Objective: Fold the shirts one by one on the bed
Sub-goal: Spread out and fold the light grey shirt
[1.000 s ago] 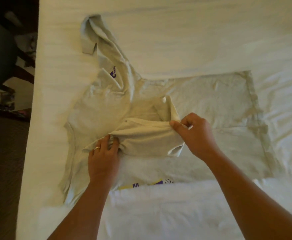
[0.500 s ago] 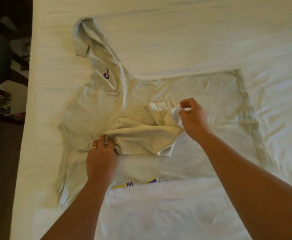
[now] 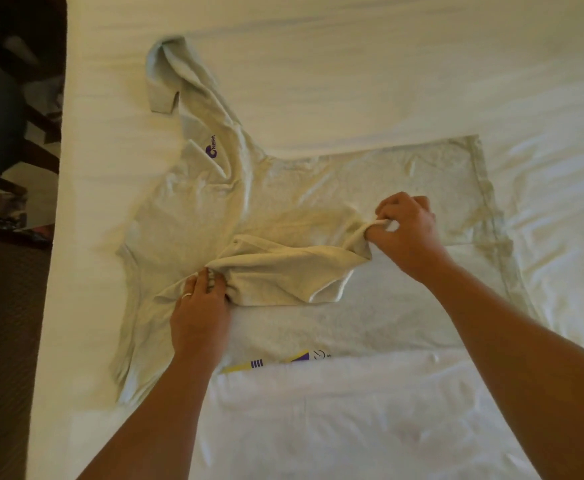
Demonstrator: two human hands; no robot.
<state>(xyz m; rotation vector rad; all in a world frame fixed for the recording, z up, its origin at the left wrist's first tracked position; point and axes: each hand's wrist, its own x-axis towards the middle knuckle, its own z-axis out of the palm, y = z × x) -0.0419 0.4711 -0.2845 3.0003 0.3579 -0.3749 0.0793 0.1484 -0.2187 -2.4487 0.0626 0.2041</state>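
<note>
Shirt [image 3: 318,188] spread flat on bed [image 3: 352,74], centre of frame, one sleeve [image 3: 176,77] trailing to upper left. Other sleeve [image 3: 283,271] folded across shirt body. Left hand [image 3: 200,306], fingers straight and together, pressing sleeve at shoulder. Right hand [image 3: 404,230], fingers clamped on sleeve cuff, right of centre.

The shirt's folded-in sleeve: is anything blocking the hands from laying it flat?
Nothing visible. The right hand pinches the sleeve end, the left hand pins its shoulder end, and only the shirt body lies beneath.
</note>
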